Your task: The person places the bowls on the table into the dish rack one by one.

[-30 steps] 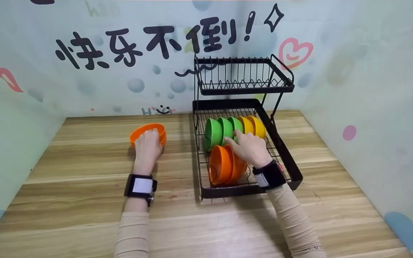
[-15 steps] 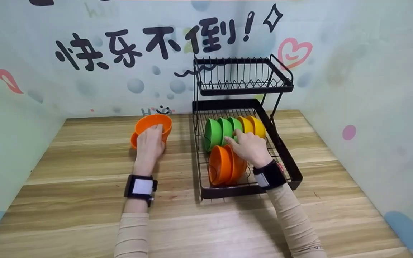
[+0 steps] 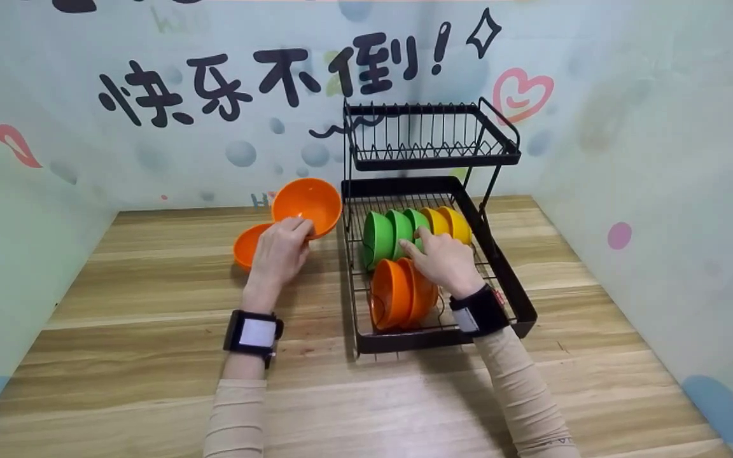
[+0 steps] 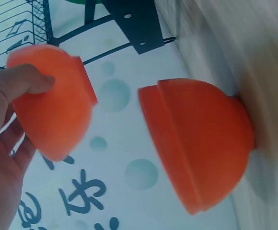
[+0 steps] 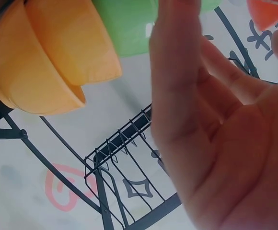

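Observation:
My left hand [image 3: 280, 253] pinches the rim of an orange bowl [image 3: 308, 202], raised and tilted with its hollow facing the head camera. In the left wrist view the thumb lies on the held bowl [image 4: 57, 112]. Below it, a nested pair of orange bowls [image 4: 208, 143] rests on the table. My right hand [image 3: 444, 262] is over the dish rack [image 3: 398, 342], index finger extended near the green bowls [image 3: 379, 236]. It holds nothing; whether it touches a bowl I cannot tell. Two orange bowls [image 3: 392, 294] stand on edge in front of the green ones.
Yellow bowls [image 3: 460, 224] stand on edge at the right end of the green row. Above the rack's back part is a wire upper tier [image 3: 436, 162]. The wooden table [image 3: 144, 305] meets printed walls at the back and sides.
My left hand has lifted one orange bowl off the nested stack and carried it up and right, toward the rack. The right hand has stayed in place.

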